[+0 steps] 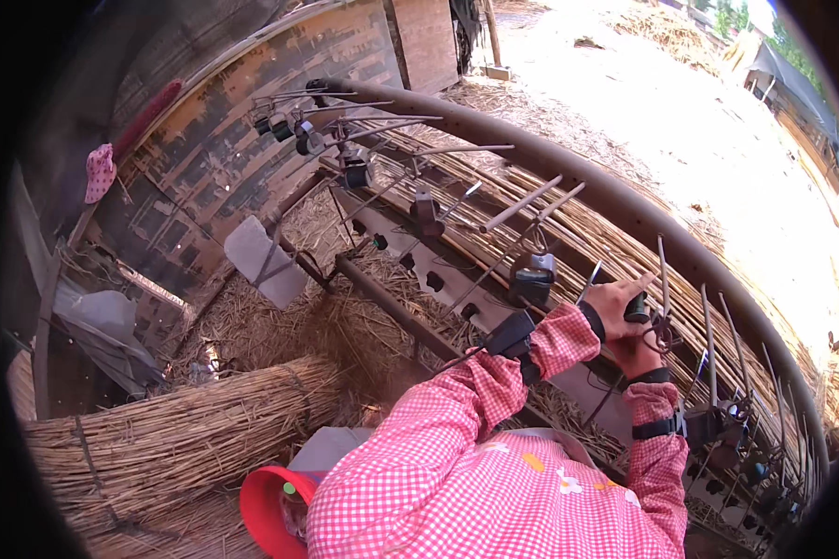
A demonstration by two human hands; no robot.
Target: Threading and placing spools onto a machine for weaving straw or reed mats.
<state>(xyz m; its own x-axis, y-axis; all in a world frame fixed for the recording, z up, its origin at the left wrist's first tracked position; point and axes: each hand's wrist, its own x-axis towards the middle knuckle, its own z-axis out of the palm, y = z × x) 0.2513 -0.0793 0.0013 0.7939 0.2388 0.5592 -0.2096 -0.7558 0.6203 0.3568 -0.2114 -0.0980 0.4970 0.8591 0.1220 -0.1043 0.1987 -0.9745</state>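
My left hand (611, 304) is over the bundle of reeds (485, 210) on the long frame, its index finger stretched out and its other fingers curled at a small dark cylindrical piece (636, 307). Right beside it, my right hand (636, 354) is closed, with its fingertips partly hidden; what it grips cannot be made out. A dark wire loop (660, 334) is next to the right hand, below a thin upright rod (663, 270). To the left of my hands, a dark block-shaped weight (533, 278) hangs from the frame.
A thick curved brown pipe (615, 191) runs along the frame's far side. Several rods and dark weights (426, 212) line it. A tied reed bundle (186, 429) lies at lower left, near a red container (263, 503). A weathered panel wall (242, 121) stands behind.
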